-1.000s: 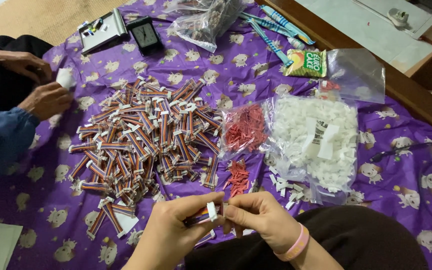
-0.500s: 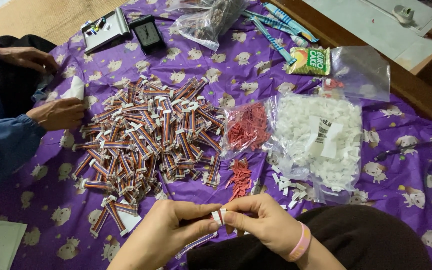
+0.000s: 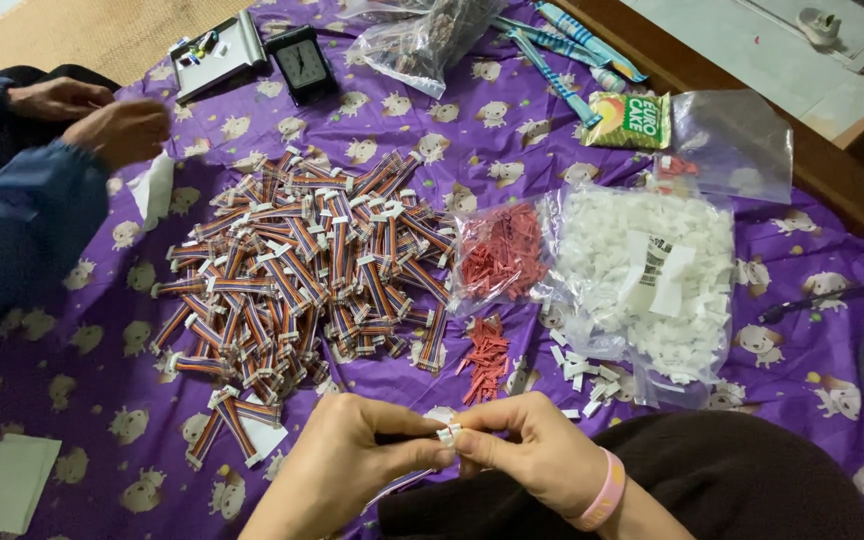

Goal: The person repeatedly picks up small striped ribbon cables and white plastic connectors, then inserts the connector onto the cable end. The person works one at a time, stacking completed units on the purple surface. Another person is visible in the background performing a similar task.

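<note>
My left hand [image 3: 347, 460] and my right hand [image 3: 532, 450] meet low in the view, fingertips pinched together on a small white connector [image 3: 446, 433] at the end of a striped ribbon cable that runs down under my left hand. Just beyond them lies a big heap of striped ribbon cables [image 3: 302, 270] with white ends on the purple patterned cloth [image 3: 72, 400]. To the right of the heap are loose red pins [image 3: 487, 360], a bag of red pins [image 3: 497, 250] and a clear bag of white connectors [image 3: 652, 280].
Another person's hands [image 3: 102, 115] in blue sleeves work at the upper left. A black clock [image 3: 302, 62], a grey tray [image 3: 217, 50], toothbrushes [image 3: 572, 50], a snack packet [image 3: 632, 120] and clear bags lie at the far edge. White paper [image 3: 7, 480] lies bottom left.
My hands have drawn together and closed on the white connector. The other person's hands have lifted from the cable heap toward the upper left.
</note>
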